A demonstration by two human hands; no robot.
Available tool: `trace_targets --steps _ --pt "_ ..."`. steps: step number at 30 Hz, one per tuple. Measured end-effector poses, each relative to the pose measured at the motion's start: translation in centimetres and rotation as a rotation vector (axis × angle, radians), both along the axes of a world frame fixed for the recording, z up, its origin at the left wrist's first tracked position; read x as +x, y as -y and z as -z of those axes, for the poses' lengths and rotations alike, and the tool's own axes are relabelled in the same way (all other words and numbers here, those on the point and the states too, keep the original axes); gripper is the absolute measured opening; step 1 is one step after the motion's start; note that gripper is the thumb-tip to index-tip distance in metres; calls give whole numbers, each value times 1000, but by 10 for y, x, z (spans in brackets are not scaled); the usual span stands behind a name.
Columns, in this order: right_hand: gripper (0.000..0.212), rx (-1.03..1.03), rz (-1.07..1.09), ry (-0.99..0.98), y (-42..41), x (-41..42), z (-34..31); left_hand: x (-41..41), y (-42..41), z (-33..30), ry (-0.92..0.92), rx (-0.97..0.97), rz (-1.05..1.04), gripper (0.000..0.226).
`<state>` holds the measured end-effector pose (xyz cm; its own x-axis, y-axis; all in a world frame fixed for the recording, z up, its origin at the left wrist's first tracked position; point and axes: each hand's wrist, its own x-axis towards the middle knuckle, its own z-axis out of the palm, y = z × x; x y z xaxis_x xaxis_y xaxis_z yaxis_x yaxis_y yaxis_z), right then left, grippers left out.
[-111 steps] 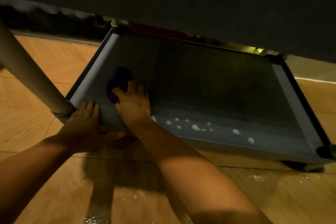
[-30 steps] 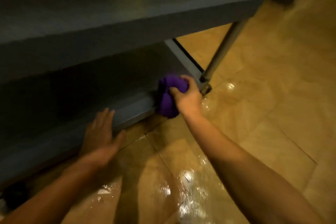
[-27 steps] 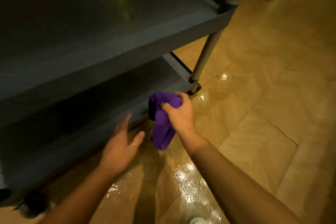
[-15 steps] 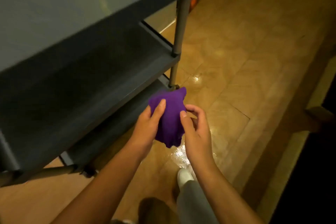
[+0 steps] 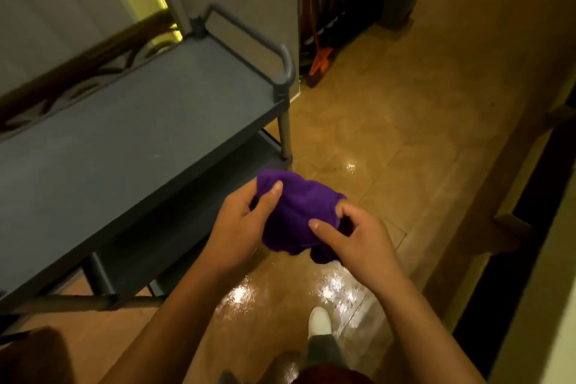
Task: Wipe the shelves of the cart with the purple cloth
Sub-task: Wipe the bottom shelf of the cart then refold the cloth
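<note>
The purple cloth [image 5: 300, 215] is bunched in the air between both hands, above the wet tiled floor [image 5: 405, 140] and just right of the cart [image 5: 131, 134]. The left hand [image 5: 240, 224] has its grip closed on the cloth's left side, thumb pressed on top; its other fingers are hidden beneath the fabric. The right hand [image 5: 358, 240] pinches the cloth's right edge with thumb and curled fingers, and the cloth's lower folds disappear behind that hand. The cart's top shelf [image 5: 118, 131] lies bare and grey, cut off at the left border; the lower shelves sit in deep shadow under it, their surfaces hard to make out. A white shoe [image 5: 319, 323] shows on the near floor. Far right of the cart, dark hanging items and something orange [image 5: 322, 61] are too blurred to identify
</note>
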<state>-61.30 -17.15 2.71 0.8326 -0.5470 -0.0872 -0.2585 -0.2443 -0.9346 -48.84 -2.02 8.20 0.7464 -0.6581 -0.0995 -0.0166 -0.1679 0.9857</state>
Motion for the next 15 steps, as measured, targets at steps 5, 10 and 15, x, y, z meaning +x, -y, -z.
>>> trace_targets --steps 5,10,15 --pt "52 42 56 96 57 12 -45 1 31 -47 52 -61 102 22" --pt "83 222 -88 117 98 48 -81 20 64 -77 -8 -208 102 32" --pt "97 229 125 172 109 50 -88 42 89 -90 -129 -351 53 30"
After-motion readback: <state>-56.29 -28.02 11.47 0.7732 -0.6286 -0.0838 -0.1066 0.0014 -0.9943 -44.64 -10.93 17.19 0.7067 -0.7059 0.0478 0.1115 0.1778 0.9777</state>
